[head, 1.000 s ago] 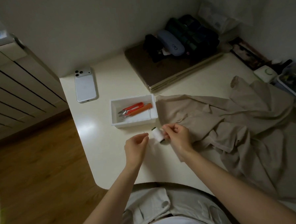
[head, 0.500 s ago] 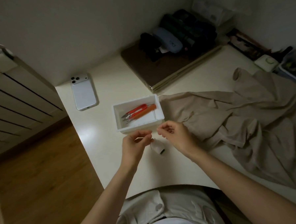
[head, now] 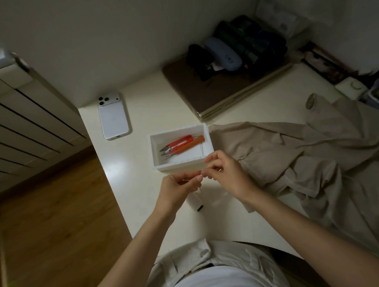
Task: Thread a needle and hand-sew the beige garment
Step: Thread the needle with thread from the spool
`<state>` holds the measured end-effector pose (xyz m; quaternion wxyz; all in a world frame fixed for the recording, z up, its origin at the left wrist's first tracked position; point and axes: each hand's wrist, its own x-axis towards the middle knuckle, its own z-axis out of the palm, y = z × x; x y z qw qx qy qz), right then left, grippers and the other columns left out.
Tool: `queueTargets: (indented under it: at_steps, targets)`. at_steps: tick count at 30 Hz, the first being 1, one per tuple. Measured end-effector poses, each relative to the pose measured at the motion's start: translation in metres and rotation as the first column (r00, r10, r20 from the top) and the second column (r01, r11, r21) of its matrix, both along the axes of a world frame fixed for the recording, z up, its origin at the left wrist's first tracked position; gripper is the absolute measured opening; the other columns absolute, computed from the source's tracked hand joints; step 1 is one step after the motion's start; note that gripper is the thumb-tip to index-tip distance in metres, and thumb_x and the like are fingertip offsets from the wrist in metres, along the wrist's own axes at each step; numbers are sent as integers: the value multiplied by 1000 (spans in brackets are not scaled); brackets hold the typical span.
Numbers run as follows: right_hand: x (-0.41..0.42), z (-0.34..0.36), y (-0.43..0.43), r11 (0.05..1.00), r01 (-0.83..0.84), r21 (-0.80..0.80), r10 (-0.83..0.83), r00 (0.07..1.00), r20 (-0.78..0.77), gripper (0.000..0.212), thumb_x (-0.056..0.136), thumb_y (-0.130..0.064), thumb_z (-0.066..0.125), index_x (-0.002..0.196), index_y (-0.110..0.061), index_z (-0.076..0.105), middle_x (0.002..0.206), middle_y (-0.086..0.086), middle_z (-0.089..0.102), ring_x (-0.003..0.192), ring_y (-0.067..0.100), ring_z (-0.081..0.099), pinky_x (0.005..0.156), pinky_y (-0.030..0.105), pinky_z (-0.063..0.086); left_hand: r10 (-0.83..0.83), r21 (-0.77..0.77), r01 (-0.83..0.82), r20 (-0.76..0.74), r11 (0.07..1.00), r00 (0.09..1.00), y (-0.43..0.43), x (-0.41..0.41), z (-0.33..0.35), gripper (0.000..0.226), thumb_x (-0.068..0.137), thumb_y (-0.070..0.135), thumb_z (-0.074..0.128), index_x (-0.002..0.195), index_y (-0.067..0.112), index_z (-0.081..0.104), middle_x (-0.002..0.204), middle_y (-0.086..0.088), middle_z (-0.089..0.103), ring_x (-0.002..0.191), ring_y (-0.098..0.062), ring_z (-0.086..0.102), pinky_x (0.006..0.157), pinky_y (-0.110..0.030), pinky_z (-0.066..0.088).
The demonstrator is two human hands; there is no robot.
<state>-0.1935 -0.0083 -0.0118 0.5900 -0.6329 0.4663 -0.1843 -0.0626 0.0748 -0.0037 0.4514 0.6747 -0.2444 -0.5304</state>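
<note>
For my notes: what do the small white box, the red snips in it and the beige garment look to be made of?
White box: likely plastic, matte, with thin moulded walls. Red snips: red handles look plastic, tips grey and probably metal. Beige garment: thin woven cloth, matte, by its soft folds and creases; the fibre cannot be told.

left hand (head: 180, 187): fingers pinched | right hand (head: 228, 174): fingers pinched | fingertips nearly touching | forearms bare
</note>
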Motion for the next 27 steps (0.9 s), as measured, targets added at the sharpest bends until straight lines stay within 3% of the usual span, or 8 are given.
queueTargets:
  at_steps: [5,8,11,15,19,24,27]
  targets:
    - [4,-4,0,999,-13,38,13,1000,-3,16,85,-6,66,93,-13,54,76,1,67,62,2,56,66,12,45,43,73,-57,175,996,984,15,29,-5,17,85,1,66,82,17,72,77,-2,69,70,-11,63,70,-23,51]
    - [8,-13,5,999,-19,41,21,998,-55,16,85,-8,67,90,-16,54,77,2,66,67,6,58,70,16,47,-27,191,12,78,981,997,29,37,-13,14,88,2,64,85,13,72,80,-4,66,77,-16,59,77,-34,50]
    - [11,-28,16,1000,5,31,0,987,-159,18,87,-14,66,81,-25,53,78,-1,64,74,12,60,78,32,52,-30,234,38,-41,971,999,32,30,-21,14,88,1,63,85,11,72,88,-6,67,82,-16,61,85,-40,53]
    - [10,-42,37,995,95,28,-86,970,-227,18,89,-14,63,78,-24,53,79,1,62,75,18,60,75,44,54,36,215,-4,-143,977,989,27,17,-30,12,88,-3,61,86,5,70,84,-10,66,80,-20,62,72,-34,56]
    - [8,-45,46,984,179,2,-173,956,-238,19,91,-12,61,79,-25,53,79,1,63,76,20,61,72,40,54,27,166,7,-204,986,979,21,5,-33,14,88,-8,56,88,-1,68,82,-14,68,79,-26,66,71,-36,59]
    - [3,-39,31,940,331,-84,-341,920,-192,18,90,-10,62,81,-23,54,75,-6,61,72,14,60,66,25,48,-6,85,20,-158,996,987,-2,-8,-29,19,88,-9,56,84,4,69,82,-11,67,80,-23,63,77,-34,56]
    - [-2,-35,21,931,332,-150,-355,918,-175,10,90,-11,62,86,-18,56,74,-7,61,69,4,58,63,17,44,-75,44,78,-59,996,995,-9,-14,-24,20,88,-3,60,81,13,71,78,-2,68,74,-9,61,72,-17,49]
